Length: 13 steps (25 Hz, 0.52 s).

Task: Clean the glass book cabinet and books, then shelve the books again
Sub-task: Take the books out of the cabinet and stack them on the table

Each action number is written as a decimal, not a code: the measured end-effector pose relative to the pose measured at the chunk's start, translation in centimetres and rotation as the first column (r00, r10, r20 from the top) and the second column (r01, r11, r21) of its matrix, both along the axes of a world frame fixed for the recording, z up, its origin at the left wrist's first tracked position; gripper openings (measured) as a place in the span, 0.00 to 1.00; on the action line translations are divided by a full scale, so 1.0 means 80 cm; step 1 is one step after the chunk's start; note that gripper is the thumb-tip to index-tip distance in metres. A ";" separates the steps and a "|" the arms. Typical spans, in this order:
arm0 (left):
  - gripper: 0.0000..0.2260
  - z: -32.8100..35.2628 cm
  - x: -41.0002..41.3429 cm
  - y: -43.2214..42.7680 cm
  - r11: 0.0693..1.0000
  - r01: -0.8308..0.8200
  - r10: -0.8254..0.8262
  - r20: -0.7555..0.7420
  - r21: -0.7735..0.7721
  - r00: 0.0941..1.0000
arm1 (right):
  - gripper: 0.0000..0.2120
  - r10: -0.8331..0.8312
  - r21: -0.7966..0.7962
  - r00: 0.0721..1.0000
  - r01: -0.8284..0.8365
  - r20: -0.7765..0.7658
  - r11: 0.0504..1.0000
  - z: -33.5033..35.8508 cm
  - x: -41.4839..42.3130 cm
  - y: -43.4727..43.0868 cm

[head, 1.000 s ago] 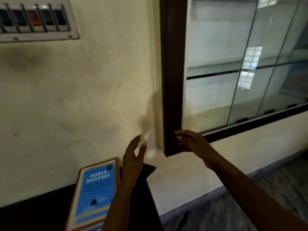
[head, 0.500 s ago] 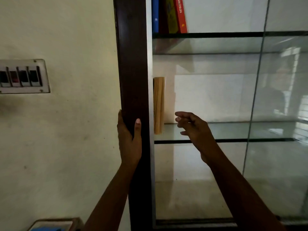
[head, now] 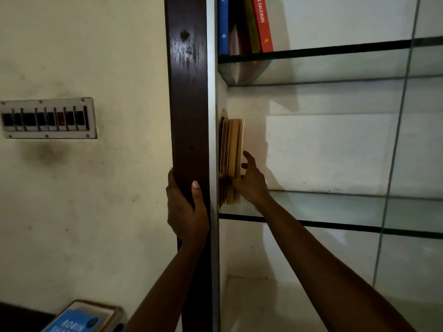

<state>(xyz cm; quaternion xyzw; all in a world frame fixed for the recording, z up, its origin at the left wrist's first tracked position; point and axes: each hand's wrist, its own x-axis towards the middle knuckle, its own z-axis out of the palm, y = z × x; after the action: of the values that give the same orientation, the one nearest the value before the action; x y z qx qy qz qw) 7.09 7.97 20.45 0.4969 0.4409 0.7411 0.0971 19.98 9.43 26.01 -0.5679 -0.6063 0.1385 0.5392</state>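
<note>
A tan book stands upright, pages facing me, at the left end of the middle glass shelf of the cabinet. My right hand is inside the cabinet and grips the book's lower part, thumb on its left side and fingers on its right. My left hand holds the dark wooden cabinet frame, thumb on its front face. On the upper glass shelf stand a blue book, a dark one and a red book.
A switch panel is fixed to the cream wall at left. A blue-covered book lies flat on a dark surface at the bottom left. The sliding glass pane's edge runs down the right side.
My right hand has reached in from in front of the shelf and taken hold of the tan book. My left hand stays on the frame. The view has moved closer.
</note>
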 end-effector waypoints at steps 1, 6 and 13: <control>0.30 0.000 0.000 -0.001 1.000 0.003 -0.003 -0.003 -0.006 1.000 | 0.48 -0.013 0.038 0.999 0.012 0.029 0.999 0.000 -0.001 0.001; 0.31 0.007 -0.015 -0.010 0.982 0.175 -0.178 -0.039 -0.066 0.983 | 0.38 -0.115 0.087 0.964 0.097 0.239 0.992 0.008 -0.013 0.010; 0.26 -0.005 -0.034 -0.102 0.908 0.416 -0.407 -0.149 0.041 0.901 | 0.15 0.019 0.115 1.000 -0.018 -0.007 0.993 0.014 0.029 -0.078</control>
<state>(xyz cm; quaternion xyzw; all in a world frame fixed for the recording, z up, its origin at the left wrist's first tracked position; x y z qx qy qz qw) 4.38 -0.22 20.07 0.6319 0.3048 0.6831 0.2029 22.30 3.17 27.16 -0.5297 -0.6162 0.1109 0.5721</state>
